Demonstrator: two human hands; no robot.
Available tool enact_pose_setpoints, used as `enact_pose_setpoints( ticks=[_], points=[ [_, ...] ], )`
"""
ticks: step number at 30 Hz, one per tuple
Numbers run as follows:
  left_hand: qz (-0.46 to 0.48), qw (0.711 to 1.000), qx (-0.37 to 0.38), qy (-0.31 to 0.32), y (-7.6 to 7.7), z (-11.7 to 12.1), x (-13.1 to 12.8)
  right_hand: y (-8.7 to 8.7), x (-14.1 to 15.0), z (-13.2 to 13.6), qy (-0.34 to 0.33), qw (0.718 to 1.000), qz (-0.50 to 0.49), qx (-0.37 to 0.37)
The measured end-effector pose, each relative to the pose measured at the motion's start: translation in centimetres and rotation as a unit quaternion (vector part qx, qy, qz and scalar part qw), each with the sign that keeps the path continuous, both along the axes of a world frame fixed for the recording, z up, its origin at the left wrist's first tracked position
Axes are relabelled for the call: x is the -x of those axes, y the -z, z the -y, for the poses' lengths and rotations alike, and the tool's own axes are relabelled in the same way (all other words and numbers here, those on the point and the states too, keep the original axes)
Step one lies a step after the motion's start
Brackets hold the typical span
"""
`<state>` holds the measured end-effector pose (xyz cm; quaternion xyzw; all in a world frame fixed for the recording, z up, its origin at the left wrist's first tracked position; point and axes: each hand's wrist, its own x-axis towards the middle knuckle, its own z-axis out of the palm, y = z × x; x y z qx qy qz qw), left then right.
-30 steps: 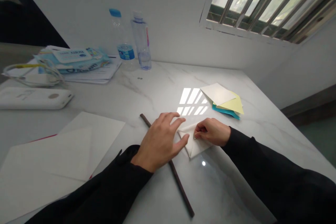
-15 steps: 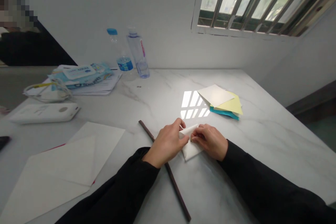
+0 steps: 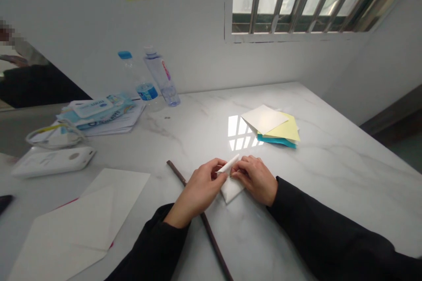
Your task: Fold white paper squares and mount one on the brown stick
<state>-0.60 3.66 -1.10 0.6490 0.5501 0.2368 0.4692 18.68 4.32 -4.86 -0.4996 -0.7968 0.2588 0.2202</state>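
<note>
Between my two hands a small folded piece of white paper [image 3: 231, 188] lies on the marble-look table, one flap standing up. My left hand [image 3: 205, 184] pinches the paper's left side, thumb in front and fingers behind the raised flap. From the right, my right hand [image 3: 255, 178] grips the same paper with its fingertips curled together, close to the left thumb. Under my left wrist runs a thin dark brown stick [image 3: 211, 239], slanting across the table. My fingers hide part of the folds.
Left are white paper sheets [image 3: 75, 224], a white power bank [image 3: 54, 160], a cable and a wipes pack [image 3: 95, 112] on papers. Two plastic bottles [image 3: 161, 79] stand by the wall. Coloured paper sheets [image 3: 280, 128] lie back right. Another person's dark sleeve [image 3: 33, 83] shows far left.
The raised flap looks narrower, rolled or folded further over between my fingers. Both hands keep hold of the paper. The camera view has shifted and tilted slightly.
</note>
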Motion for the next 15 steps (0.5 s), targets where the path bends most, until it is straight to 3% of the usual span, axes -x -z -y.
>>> enact_pose_setpoints(
  ticks=[9,15],
  points=[
    [0.101,0.992,0.064,-0.036,-0.23,0.4,0.06,0.07,0.13,-0.06,0.023,0.998,-0.055,-0.019],
    [0.189,0.972,0.116,-0.079,-0.44,0.85,-0.27,-0.32,0.08,0.15,0.044,0.992,-0.113,-0.028]
  ],
)
